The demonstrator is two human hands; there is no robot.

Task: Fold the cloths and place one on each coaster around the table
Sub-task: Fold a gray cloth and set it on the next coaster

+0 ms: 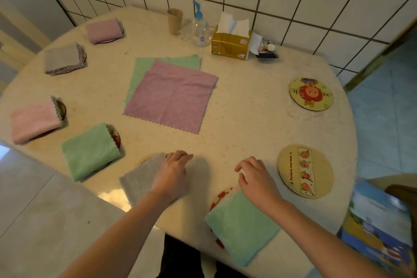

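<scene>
Folded cloths lie on coasters along the left rim: purple (pixel 103 30), grey (pixel 63 58), pink (pixel 33 119) and green (pixel 90 150). My left hand (pixel 173 174) rests on a folded grey cloth (pixel 140 179) at the near edge. My right hand (pixel 255 178) lies with loosely curled fingers on the far end of a folded green cloth (pixel 241 224) over a red-checked coaster (pixel 220 197). An unfolded purple cloth (pixel 171 95) lies on an unfolded green one (pixel 144 67) mid-table. Two bare coasters (pixel 305 170) (pixel 311 93) sit at the right.
At the back by the tiled wall stand a paper cup (pixel 174 21), a pump bottle (pixel 199 27), a tissue box (pixel 231 44) and small items (pixel 267 51). The round table (pixel 248 119) has its edge close to me. A colourful box (pixel 376 228) sits at lower right.
</scene>
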